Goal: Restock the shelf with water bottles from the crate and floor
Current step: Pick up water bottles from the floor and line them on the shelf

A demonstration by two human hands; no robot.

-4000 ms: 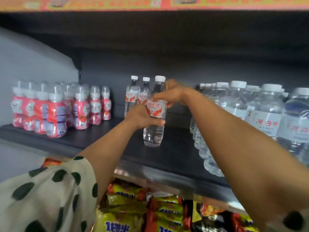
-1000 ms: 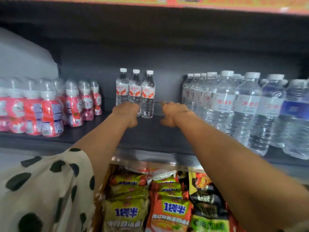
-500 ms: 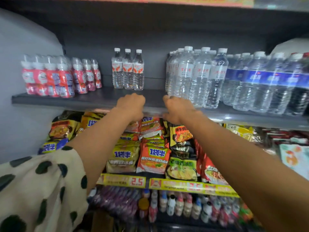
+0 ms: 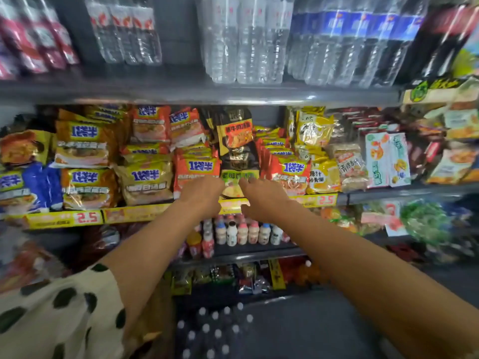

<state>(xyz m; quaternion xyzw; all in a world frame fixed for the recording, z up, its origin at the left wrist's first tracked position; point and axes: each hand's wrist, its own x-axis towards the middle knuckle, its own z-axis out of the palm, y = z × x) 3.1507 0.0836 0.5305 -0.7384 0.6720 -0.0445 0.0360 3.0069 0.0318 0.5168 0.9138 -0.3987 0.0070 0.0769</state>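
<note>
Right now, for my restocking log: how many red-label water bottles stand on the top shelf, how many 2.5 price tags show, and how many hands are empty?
Red-label water bottles: 3
2.5 price tags: 2
Empty hands: 2, the left hand and the right hand
Total: 7

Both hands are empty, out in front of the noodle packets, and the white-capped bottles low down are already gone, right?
Not gone: the head view shows white-capped bottles still clustered low down. The left hand and right hand are empty before the noodle packets.
</note>
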